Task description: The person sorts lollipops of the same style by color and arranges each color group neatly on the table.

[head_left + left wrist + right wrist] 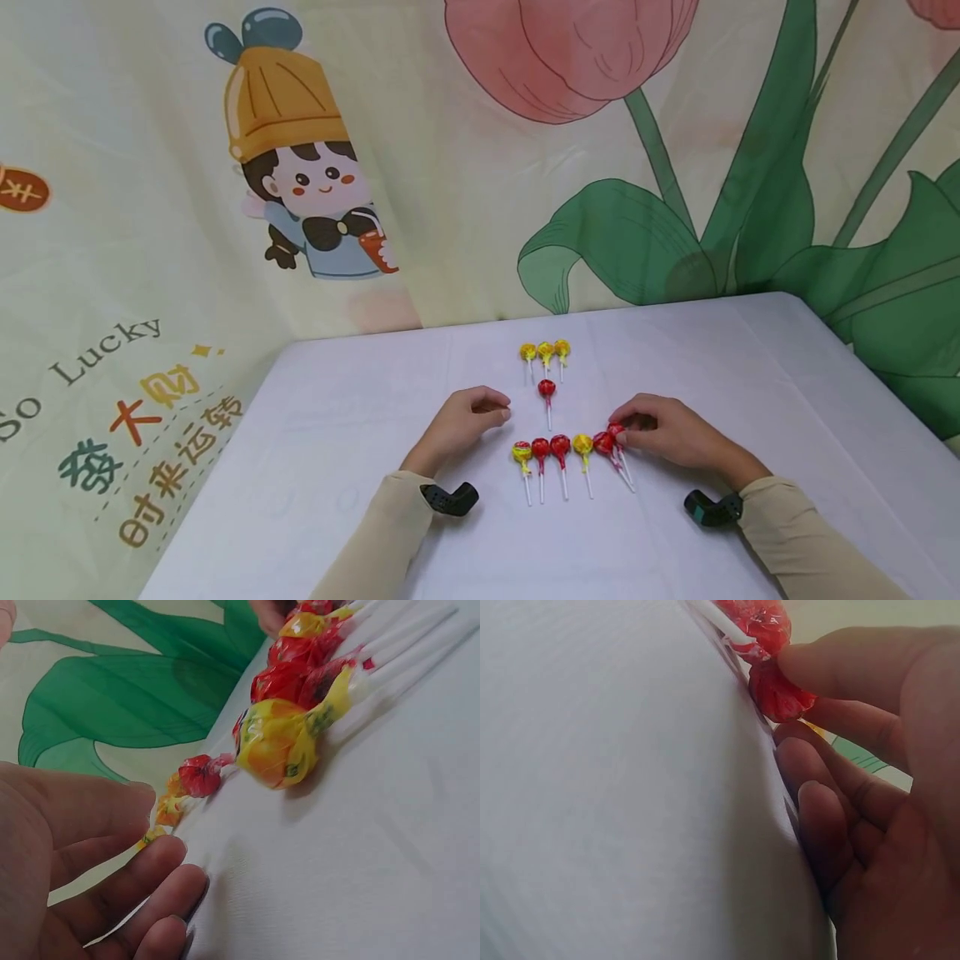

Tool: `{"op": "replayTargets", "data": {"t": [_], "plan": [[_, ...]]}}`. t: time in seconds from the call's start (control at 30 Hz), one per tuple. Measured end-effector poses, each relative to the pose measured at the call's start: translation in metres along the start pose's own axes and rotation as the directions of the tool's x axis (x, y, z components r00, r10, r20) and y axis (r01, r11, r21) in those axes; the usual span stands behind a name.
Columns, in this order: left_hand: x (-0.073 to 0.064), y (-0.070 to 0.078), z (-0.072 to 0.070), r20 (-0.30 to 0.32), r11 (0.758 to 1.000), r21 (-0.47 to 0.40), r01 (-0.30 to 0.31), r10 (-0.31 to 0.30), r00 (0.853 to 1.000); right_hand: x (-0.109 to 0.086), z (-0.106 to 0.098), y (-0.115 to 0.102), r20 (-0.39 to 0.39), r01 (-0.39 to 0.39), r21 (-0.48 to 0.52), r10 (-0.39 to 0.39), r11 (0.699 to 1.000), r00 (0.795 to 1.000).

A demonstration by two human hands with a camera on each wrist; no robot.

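Observation:
My right hand (667, 429) pinches the head of a red lollipop (616, 431) at the right end of the front row. In the right wrist view, the thumb and fingers are at this red wrapper (778, 696), low against the cloth. Another red lollipop (603, 443) touches it, their sticks fanned close together. My left hand (465, 421) hovers by the row's left side with fingers loosely bent and nothing held. Nearest to it are a yellow-and-red lollipop (522, 452) and a single red lollipop (547, 388). Two red lollipops and a yellow lollipop (582, 445) fill the row's middle.
Behind the single red one, three yellow lollipops (545, 351) lie side by side at the back. All of them rest on a white-covered table (337, 433). A printed cloth (450, 208) with tulips and a cartoon figure hangs behind. Each wrist wears a black band (450, 499).

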State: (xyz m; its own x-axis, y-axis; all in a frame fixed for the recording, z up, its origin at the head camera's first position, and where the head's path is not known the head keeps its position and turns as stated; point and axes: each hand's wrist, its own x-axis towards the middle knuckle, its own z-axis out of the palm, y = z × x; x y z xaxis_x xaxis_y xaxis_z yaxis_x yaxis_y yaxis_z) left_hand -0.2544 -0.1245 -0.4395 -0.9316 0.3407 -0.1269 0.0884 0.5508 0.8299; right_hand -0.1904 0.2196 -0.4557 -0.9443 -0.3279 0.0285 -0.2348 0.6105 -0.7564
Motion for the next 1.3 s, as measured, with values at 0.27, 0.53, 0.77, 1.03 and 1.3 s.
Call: {"op": "replayTargets", "data": {"t": [0.27, 0.53, 0.77, 1.03, 1.3], "plan": [[-0.023, 0.001, 0.006, 0.01, 1.0, -0.011, -0.027, 0.027, 1.0, -0.001, 0.001, -0.004, -0.015, -0.026, 0.003, 0.026, 1.0, 1.0], [-0.035, -0.002, 0.015, 0.03, 0.997, 0.016, -0.082, 0.081, 0.996, 0.0, 0.002, -0.003, -0.012, -0.036, 0.004, 0.036, 0.999, 0.999], [-0.039, -0.002, 0.019, 0.029, 0.994, 0.018, -0.106, 0.106, 0.994, 0.001, 0.002, -0.002, -0.012, -0.047, -0.003, 0.047, 0.999, 0.999], [-0.04, -0.002, 0.023, 0.047, 0.994, 0.025, -0.107, 0.106, 0.993, -0.001, 0.0, -0.006, -0.031, -0.075, 0.018, 0.076, 0.997, 0.997], [-0.04, -0.004, 0.021, 0.074, 0.992, 0.067, -0.104, 0.099, 0.992, 0.003, 0.002, -0.003, -0.048, -0.098, 0.036, 0.1, 0.995, 0.994]]}}
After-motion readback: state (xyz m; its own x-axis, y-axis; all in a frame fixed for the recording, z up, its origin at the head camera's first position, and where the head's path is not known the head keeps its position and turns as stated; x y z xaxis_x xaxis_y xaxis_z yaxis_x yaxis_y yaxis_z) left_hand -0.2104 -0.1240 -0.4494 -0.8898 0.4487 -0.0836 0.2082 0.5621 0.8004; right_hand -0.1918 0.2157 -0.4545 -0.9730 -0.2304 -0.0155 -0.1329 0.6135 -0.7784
